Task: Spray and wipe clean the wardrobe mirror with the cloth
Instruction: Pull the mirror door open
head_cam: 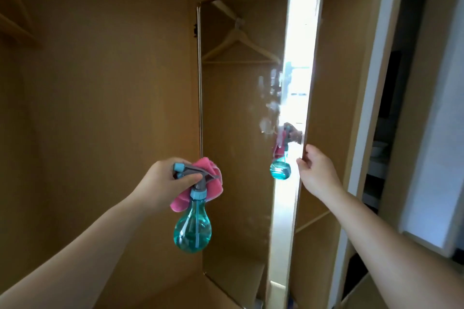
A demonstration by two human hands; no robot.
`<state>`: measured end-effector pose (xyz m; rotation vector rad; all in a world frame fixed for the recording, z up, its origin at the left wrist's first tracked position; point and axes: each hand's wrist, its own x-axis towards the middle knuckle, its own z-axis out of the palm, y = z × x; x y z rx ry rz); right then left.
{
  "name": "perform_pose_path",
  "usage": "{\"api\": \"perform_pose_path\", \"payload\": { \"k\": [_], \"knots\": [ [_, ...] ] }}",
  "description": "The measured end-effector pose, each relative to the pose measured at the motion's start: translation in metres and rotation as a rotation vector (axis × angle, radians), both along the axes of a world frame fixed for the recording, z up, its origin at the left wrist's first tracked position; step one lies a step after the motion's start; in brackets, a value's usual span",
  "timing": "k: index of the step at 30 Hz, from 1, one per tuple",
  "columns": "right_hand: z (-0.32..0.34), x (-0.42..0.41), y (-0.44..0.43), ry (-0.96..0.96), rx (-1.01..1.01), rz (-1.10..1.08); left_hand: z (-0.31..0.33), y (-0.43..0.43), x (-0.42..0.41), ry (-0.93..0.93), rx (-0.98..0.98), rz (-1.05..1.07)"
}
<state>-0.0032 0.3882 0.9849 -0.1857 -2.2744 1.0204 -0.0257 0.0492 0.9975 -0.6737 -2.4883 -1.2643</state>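
Observation:
A tall framed wardrobe mirror (238, 113) stands swung out from the wooden wardrobe, with whitish smears on its right-middle part. My left hand (163, 180) grips a teal spray bottle (192, 228) by its grey trigger head, and a pink cloth (213, 180) is bunched in the same hand behind the nozzle. The bottle hangs just in front of the mirror's lower left. My right hand (315, 170) holds the mirror's right edge at mid height, fingers wrapped around the frame. The bottle and cloth show reflected in the glass.
The wooden wardrobe back panel (100, 108) fills the left. A shelf (15, 27) juts out at upper left. The wardrobe side and its shelves (339, 83) lie behind the mirror, with a white door frame (376, 83) at right.

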Motion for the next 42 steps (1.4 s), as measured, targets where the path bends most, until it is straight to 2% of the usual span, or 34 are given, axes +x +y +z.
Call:
{"api": "perform_pose_path", "payload": {
  "k": [4, 14, 18, 27, 33, 37, 42],
  "knots": [
    [0.004, -0.003, 0.009, -0.045, -0.043, -0.001, 0.002, 0.008, -0.003, 0.014, -0.020, -0.029],
    [-0.006, -0.005, 0.032, -0.012, 0.072, -0.003, 0.011, 0.036, -0.002, 0.020, -0.003, 0.014],
    [-0.004, -0.003, 0.058, 0.007, 0.024, 0.009, 0.023, 0.043, -0.001, 0.063, 0.009, -0.013],
    [0.003, -0.021, 0.082, -0.012, -0.058, 0.005, 0.022, 0.069, 0.011, 0.025, 0.010, -0.109],
    [0.000, -0.048, 0.105, 0.027, 0.026, 0.114, 0.012, 0.086, 0.027, 0.015, 0.003, -0.016],
    [0.006, -0.078, 0.117, -0.013, 0.070, 0.160, 0.008, 0.103, 0.038, 0.004, 0.024, 0.054],
    [0.014, -0.113, 0.121, -0.033, 0.047, 0.223, 0.007, 0.129, 0.052, 0.008, 0.035, 0.168]
  ]
}}
